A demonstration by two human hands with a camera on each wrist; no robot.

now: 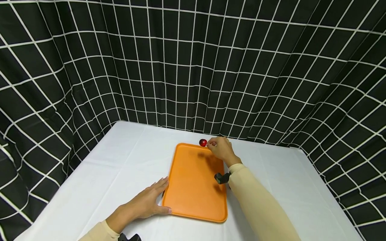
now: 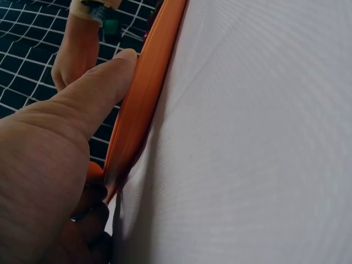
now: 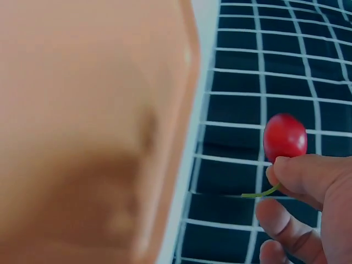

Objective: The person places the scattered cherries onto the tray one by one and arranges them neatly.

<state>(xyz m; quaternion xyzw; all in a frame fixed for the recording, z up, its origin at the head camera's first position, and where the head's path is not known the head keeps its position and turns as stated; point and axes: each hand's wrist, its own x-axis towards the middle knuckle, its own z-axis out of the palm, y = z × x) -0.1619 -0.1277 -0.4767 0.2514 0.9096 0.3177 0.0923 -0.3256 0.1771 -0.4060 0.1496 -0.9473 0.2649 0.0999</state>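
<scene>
A shiny red cherry (image 1: 203, 143) with a thin green stem (image 3: 258, 194) hangs in my right hand (image 1: 221, 147), just above the far edge of an orange tray (image 1: 196, 180). Thumb and index finger pinch it near the base of the stem, as the right wrist view shows. The fruit (image 3: 285, 136) is above the fingertips there. My left hand (image 1: 147, 201) rests at the tray's near left corner, its straight fingers along the left side and its extended thumb (image 2: 110, 77) touching the near rim. In the left wrist view, the other fingers are dark and partly hidden.
The tray lies on a white-covered table (image 1: 120, 157), with shadows of the right hand and wrist on it. Black curtains (image 1: 193, 67) with a white grid enclose the back and sides. Each wrist carries a dark camera (image 1: 222, 178).
</scene>
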